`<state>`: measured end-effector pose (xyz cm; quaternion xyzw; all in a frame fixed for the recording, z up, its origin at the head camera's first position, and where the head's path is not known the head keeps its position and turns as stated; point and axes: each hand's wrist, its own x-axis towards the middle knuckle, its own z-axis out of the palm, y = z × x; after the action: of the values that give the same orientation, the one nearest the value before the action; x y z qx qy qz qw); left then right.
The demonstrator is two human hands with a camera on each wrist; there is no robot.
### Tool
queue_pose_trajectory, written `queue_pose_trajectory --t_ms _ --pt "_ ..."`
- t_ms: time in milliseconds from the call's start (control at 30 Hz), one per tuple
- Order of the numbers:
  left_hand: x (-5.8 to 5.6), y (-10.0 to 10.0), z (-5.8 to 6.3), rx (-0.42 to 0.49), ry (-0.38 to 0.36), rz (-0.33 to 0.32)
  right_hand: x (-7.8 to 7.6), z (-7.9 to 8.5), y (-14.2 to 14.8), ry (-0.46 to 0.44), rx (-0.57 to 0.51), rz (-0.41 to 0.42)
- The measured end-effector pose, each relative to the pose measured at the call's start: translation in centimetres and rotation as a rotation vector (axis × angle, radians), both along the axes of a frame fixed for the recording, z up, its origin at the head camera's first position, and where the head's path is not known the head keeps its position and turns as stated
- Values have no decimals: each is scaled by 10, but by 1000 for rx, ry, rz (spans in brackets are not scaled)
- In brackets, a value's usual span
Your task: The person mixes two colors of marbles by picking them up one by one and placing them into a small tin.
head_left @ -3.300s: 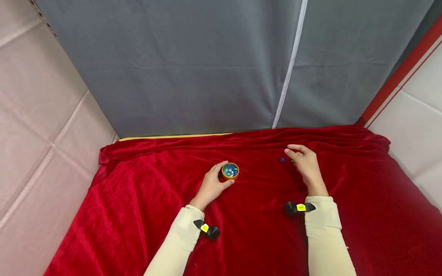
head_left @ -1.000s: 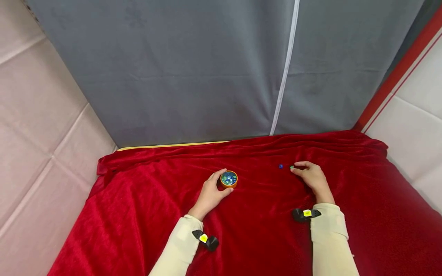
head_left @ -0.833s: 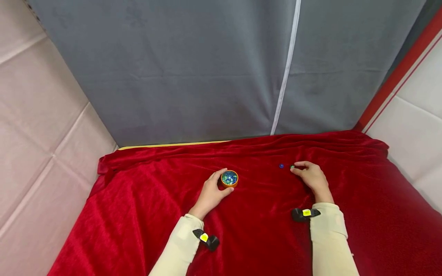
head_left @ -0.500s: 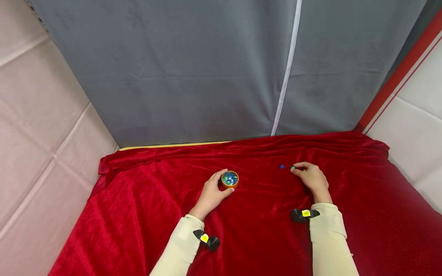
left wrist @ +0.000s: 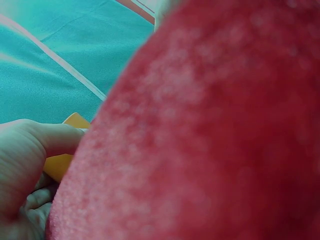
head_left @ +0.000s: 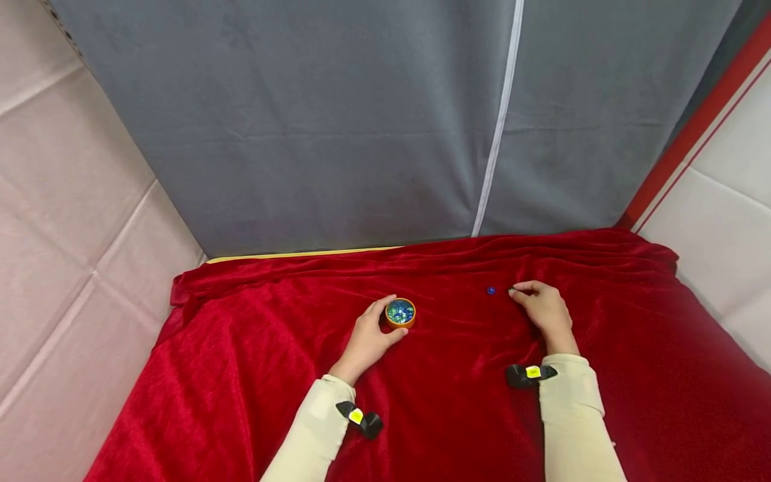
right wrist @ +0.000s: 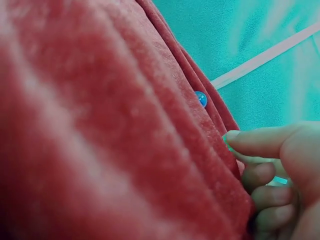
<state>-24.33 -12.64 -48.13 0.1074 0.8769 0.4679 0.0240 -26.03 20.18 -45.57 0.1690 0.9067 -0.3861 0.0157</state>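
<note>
My left hand (head_left: 367,335) holds a small round orange container (head_left: 411,324) between thumb and fingers. Inside it lie several blue and green glass marbles (head_left: 400,312). In the left wrist view, the thumb lies against the container's yellow-orange wall (left wrist: 59,166), and red cloth hides the rest. At the right, my right hand (head_left: 547,313) pinches a green marble between thumb and forefinger, low at the cloth. Only a green sliver of this marble (right wrist: 226,142) shows beside the thumb in the right wrist view. A blue marble (head_left: 490,290) sits on the cloth just left of those fingertips.
Red velvet cloth (head_left: 458,388) covers the table, with raised folds along the far edge. A grey curtain (head_left: 337,134) with a white strip hangs behind it. Pale padded panels (head_left: 72,221) stand at the left, and a white panel (head_left: 735,181) stands at the right.
My right hand has come down from above the cloth to the green marble, and its fingertips have closed on it, covering most of it. The left hand has stayed on the container.
</note>
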Motion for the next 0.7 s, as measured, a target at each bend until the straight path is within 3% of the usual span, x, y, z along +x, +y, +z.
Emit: queue_pose_trajectory --t_ms 300,700 --pt "0 0 -1 8 -11 5 0 5 -2 90 -219 -43" --pt "-3 1 -2 1 -12 4 -1 24 -9 128 -313 -53"
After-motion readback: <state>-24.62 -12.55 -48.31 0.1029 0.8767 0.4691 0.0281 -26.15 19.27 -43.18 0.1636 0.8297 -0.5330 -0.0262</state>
